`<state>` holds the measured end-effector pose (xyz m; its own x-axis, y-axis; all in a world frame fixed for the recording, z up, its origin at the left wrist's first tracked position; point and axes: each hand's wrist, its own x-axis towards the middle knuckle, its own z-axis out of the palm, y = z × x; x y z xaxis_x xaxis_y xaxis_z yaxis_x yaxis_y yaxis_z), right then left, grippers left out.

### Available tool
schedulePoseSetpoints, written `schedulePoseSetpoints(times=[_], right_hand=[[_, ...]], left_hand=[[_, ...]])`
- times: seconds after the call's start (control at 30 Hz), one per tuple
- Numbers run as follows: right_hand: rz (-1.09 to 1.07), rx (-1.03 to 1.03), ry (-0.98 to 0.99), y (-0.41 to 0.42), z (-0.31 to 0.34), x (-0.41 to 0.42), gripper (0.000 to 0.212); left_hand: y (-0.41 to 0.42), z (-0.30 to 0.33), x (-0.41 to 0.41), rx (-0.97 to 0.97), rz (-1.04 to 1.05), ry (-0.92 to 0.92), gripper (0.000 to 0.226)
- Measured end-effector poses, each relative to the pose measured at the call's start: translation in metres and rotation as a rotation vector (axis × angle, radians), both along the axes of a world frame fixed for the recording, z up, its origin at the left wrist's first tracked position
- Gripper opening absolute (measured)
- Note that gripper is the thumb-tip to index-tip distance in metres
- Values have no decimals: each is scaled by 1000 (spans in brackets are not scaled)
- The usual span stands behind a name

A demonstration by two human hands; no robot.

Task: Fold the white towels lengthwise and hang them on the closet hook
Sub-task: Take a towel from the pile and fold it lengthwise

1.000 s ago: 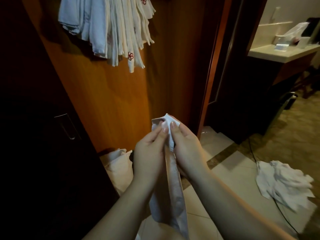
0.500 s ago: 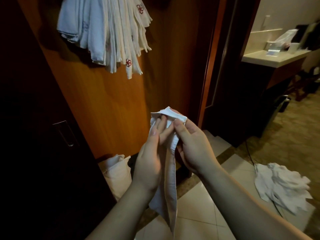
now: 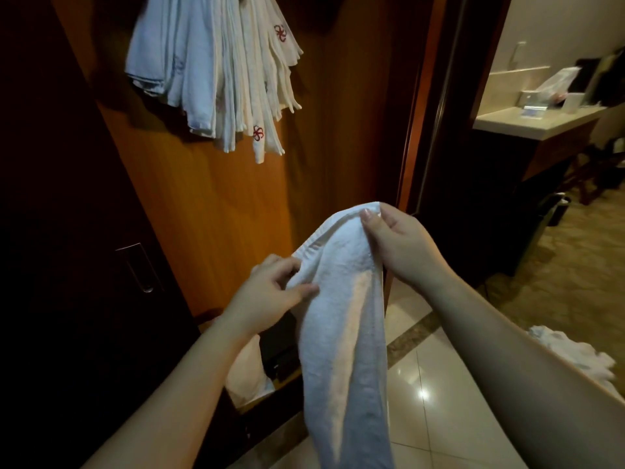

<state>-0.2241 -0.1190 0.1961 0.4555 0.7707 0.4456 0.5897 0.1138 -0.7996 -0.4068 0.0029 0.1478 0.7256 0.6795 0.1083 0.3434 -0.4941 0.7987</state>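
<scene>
Below the bunch of hung white towels, the hands have parted: the right hand pinches the top corner of the limp white terry towel, the left hand pinches its edge lower down. The fold is being reopened or straightened; hanging isn't ready.

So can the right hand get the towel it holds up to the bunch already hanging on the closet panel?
Probably yes: the right hand pinches the towel, and nothing stands between it and the hanging towels.
</scene>
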Motion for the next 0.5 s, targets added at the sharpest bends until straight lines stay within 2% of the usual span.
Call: schedulePoseSetpoints(times=[0.1,0.2,0.27,0.4,0.5], right_hand=[[-51,-1,-19,-2,2,11,25],[-96,-3,-57,-7,1,23,26],[-118,-10,-93,-11,-2,31,31],[-157,-4,-122,-18,-8,41,32],[-190,68,-114,-21,-10,43,30]], left_hand=[[17,5,-10,148,-70,237,12],[25,14,-20,270,-27,300,18],[27,24,-26,375,32,265,17],[26,45,-39,541,119,-16,14],[17,53,-42,630,102,-130,16]])
